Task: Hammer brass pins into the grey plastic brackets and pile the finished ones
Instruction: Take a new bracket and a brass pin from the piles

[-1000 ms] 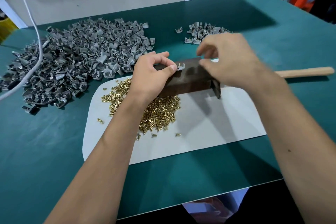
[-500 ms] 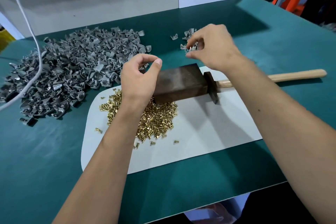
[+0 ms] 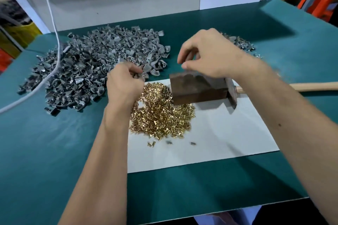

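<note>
Reaching further left than half a second ago, the left hand (image 3: 124, 82) now sits at the near edge of the big bracket pile (image 3: 87, 67), fingers curled down among the grey pieces; whether it grips one I cannot tell. The right hand (image 3: 210, 55), which was over the small finished pile (image 3: 241, 44) at the back, has come back above the block (image 3: 197, 87), thumb and forefinger pinched close together; anything between them is too small to make out. The view has also dipped and blurred a little. A green mat covers the table (image 3: 54, 151), with a white sheet (image 3: 228, 133) laid on it. On the sheet lies a heap of shiny brass pins (image 3: 161, 115), short and cylindrical, a few strays near its front edge. The block is dark brown, rectangular and worn-looking, touching the heap's far right side. A hammer (image 3: 232, 93) rests just right of the block, its pale wooden handle running off to the right. A white cord (image 3: 54, 42) hangs over the bracket pile. Behind stand white panels, with orange objects at far right.
</note>
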Tool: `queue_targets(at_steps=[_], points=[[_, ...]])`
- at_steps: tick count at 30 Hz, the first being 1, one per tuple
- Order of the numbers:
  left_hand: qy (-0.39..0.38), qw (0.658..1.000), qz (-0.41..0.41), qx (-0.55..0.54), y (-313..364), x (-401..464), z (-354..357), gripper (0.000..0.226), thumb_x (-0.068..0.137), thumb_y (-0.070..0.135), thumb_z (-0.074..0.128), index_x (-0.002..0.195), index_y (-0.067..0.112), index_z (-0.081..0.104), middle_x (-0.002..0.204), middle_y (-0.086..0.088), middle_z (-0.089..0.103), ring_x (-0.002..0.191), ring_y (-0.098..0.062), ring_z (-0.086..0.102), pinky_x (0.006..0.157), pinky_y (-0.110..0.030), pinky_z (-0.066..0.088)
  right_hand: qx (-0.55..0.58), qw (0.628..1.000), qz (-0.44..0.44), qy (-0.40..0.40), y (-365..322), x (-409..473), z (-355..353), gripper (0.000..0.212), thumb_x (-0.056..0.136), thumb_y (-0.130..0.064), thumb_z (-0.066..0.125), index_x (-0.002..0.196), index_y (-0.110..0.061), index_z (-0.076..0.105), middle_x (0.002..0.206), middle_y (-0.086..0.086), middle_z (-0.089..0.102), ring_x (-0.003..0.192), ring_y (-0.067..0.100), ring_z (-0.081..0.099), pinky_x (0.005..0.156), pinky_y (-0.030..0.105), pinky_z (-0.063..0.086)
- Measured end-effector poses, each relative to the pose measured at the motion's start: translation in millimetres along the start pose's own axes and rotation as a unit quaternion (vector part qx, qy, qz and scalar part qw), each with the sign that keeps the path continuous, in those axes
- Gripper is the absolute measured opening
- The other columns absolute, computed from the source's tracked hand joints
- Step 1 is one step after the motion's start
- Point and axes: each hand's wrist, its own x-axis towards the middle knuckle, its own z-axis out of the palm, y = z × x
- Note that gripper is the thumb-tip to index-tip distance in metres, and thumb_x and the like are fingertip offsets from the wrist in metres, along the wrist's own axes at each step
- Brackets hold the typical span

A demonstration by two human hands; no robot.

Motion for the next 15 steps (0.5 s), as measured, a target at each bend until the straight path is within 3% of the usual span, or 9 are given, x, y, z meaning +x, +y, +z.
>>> queue_targets(at_steps=[2,7,10,12,15], points=[[-0.003,1.000,0.020,0.022,-3.7,3.0,-4.9,0.024,0.083,0.006,0.078,0.098,0.025,0.075,0.108,-0.001,0.073,0.089,-0.017,0.069,0.086,-0.034,0.060,-0.010,0.996,-0.069,-0.060,-29.6,-0.4,11.5,0.010,0.082,-0.018,0.079,0.089,-0.025,0.081,0.080,-0.016,0.073,0.072,-0.006,0.065,0.070,0.004,0.047],[0.013,0.997,0.070,0.042,-10.5,4.8,-6.4,0.024,0.079,0.004,0.073,0.099,0.017,0.079,0.093,-0.002,0.075,0.083,-0.018,0.066,0.081,-0.028,0.054,-0.093,0.964,-0.138,-0.205,-77.8,4.3,49.1,0.020,0.081,-0.033,0.082,0.100,-0.033,0.079,0.082,-0.018,0.065,0.086,0.009,0.062,0.083,0.024,0.050],[-0.001,0.997,0.074,0.030,-15.0,4.7,-9.8,0.024,0.078,0.002,0.066,0.096,0.015,0.078,0.086,0.001,0.073,0.081,-0.019,0.068,0.074,-0.028,0.054,-0.129,0.955,-0.135,-0.231,-92.0,6.6,66.4,0.030,0.078,-0.038,0.085,0.105,-0.030,0.075,0.082,-0.012,0.058,0.087,0.018,0.059,0.078,0.029,0.050],[-0.005,0.996,0.079,0.034,-18.2,5.5,-12.8,0.025,0.078,0.001,0.065,0.093,0.016,0.077,0.081,0.003,0.070,0.078,-0.016,0.067,0.069,-0.025,0.050,-0.149,0.951,-0.134,-0.234,-97.3,8.9,71.8,0.026,0.078,-0.034,0.086,0.100,-0.026,0.074,0.080,-0.007,0.059,0.085,0.023,0.060,0.072,0.031,0.049],[0.008,0.998,0.065,0.021,-21.5,5.7,-17.4,0.025,0.077,-0.001,0.067,0.091,0.016,0.077,0.078,0.002,0.071,0.075,-0.016,0.068,0.069,-0.028,0.055,-0.158,0.946,-0.134,-0.248,-102.1,11.3,75.4,0.018,0.080,-0.028,0.084,0.094,-0.020,0.074,0.078,-0.004,0.063,0.082,0.023,0.063,0.069,0.031,0.050]])
